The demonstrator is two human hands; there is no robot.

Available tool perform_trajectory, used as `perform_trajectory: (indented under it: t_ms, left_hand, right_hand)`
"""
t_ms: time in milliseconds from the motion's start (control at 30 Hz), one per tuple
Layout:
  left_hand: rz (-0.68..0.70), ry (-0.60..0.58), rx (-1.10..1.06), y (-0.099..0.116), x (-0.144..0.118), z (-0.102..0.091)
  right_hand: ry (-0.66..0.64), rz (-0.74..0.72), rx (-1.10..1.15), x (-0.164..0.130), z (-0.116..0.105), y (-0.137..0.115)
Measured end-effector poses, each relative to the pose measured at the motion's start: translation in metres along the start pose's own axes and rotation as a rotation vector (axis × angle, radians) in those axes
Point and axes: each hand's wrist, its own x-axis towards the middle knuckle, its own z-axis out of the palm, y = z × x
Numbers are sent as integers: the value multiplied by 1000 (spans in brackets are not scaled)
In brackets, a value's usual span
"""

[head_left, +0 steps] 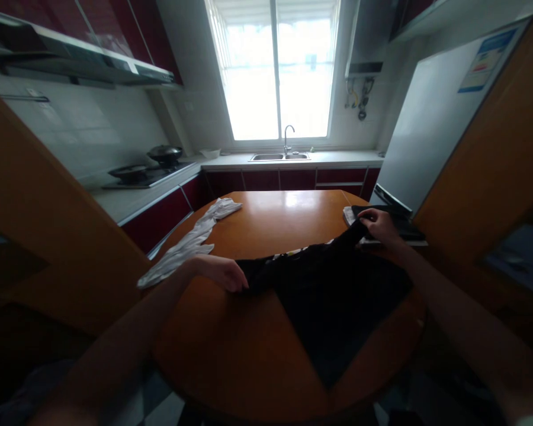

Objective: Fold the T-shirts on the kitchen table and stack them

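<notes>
A black garment (333, 290) lies spread across the round wooden table (231, 349), part of it hanging over the near edge. My left hand (222, 273) grips its left end on the tabletop. My right hand (379, 226) grips its far right end, stretched toward a folded stack of clothes (404, 229) at the table's right edge. A white garment (190, 239) lies crumpled along the table's left rim, a little beyond my left hand.
Behind the table runs a kitchen counter with a sink and tap (281, 155) under a bright window. A stove with a wok (164, 155) is at the left. A white refrigerator (435, 112) stands at the right. Wooden door frames flank both sides.
</notes>
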Motion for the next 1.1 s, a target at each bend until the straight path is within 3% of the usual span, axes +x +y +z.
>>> perform_trajectory:
  t_ms: [33, 100, 167, 233, 300, 367, 500, 600, 633, 667, 767, 833, 900, 967, 1033, 1100]
  left_hand:
    - [5, 35, 31, 2, 6, 0]
    - [90, 241, 110, 8, 31, -2]
    - [210, 529, 156, 17, 73, -3]
    - [265, 712, 171, 33, 123, 0]
    - [298, 728, 195, 54, 173, 7]
    - [296, 648, 230, 76, 214, 14]
    - [289, 526, 258, 104, 260, 12]
    - [282, 528, 259, 108, 271, -4]
    - [274, 538, 256, 108, 272, -11]
    - [261, 554, 254, 108, 273, -18]
    - [202, 628, 251, 108, 277, -38]
    - [165, 686, 246, 109, 277, -50]
    - [138, 738, 233, 108, 273, -62]
    - [124, 775, 212, 104, 262, -76]
    - [121, 791, 187, 98, 244, -91]
    - [122, 791, 156, 90, 220, -107]
  right_hand:
    - [-12, -22, 22, 4, 6, -6]
    - [-53, -56, 62, 10, 19, -20]
    - [-99, -82, 102, 14, 31, -34]
    - [-140, -105, 135, 19, 41, -47]
    - [-171, -137, 157, 25, 48, -57]
    - [-157, -155, 133, 31, 52, -64]
    - [94, -105, -83, 24, 50, -74]
    - [299, -153, -297, -17, 58, -91]
    - [285, -168, -329, -38, 66, -99]
    - [204, -165, -324, -61, 78, -108]
    - [-300, -146, -314, -130, 128, -135]
    - [-521, -138, -361, -162, 166, -148]
    - [-652, -102, -417, -179, 196, -154]
    - [-683, -59, -475, -181, 210, -154]
    - [-661, -23, -495, -174, 208, -150]
    - [-618, 13, -459, -161, 191, -143]
